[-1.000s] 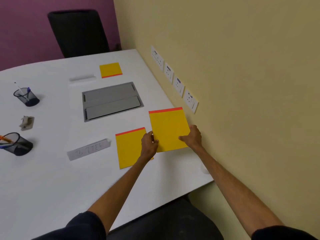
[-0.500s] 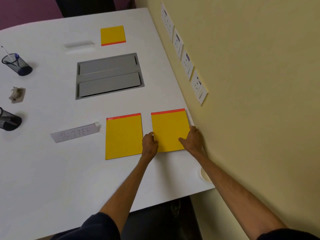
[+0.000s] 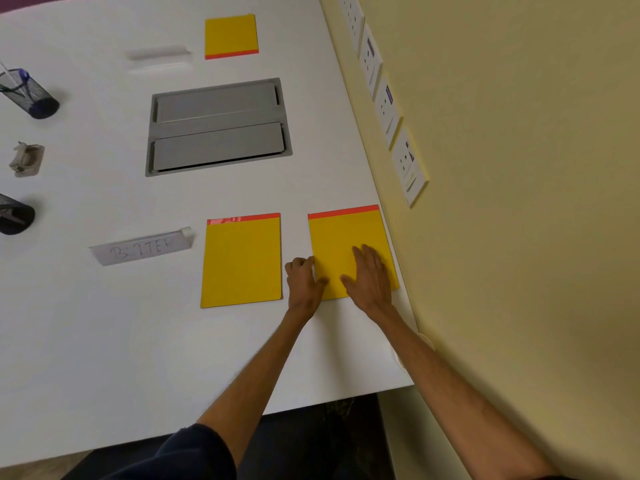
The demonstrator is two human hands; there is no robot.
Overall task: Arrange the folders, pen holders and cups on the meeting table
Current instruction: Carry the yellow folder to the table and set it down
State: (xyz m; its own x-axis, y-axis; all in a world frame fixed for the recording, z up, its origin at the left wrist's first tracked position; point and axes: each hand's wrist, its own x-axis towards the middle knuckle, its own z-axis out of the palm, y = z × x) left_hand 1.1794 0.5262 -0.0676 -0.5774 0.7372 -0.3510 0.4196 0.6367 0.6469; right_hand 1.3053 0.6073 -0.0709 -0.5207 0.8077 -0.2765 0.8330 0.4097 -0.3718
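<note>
Yellow folder [image 3: 341, 237] is pressed by flat right hand [image 3: 370, 278], fingers straight; its left edge is pinched by left hand [image 3: 304, 282]. Laid at table [image 3: 104, 341] right edge, red strip at far end.

Count, by kind:

Yellow folders with an orange-red edge strip: three. These are the right near folder [image 3: 346, 244], the left near folder [image 3: 241, 261] and the far folder [image 3: 231, 35].

Black mesh pen holders: two, the far pen holder [image 3: 33, 97] and the near pen holder [image 3: 15, 216], which is cut off by the frame edge.

Name placards: two, the lettered placard [image 3: 142, 249] and the blurred placard [image 3: 157, 53].

Recessed cable box [image 3: 218, 128]: one, with two lids.

Wall socket plates: four, namely the first plate [image 3: 353, 15], second plate [image 3: 370, 60], third plate [image 3: 388, 114] and fourth plate [image 3: 410, 168].

Small beige object [image 3: 26, 159], kind unclear: one.

White table [image 3: 104, 341]: one.

Hands: two, the left hand [image 3: 304, 282] and the right hand [image 3: 370, 282].
</note>
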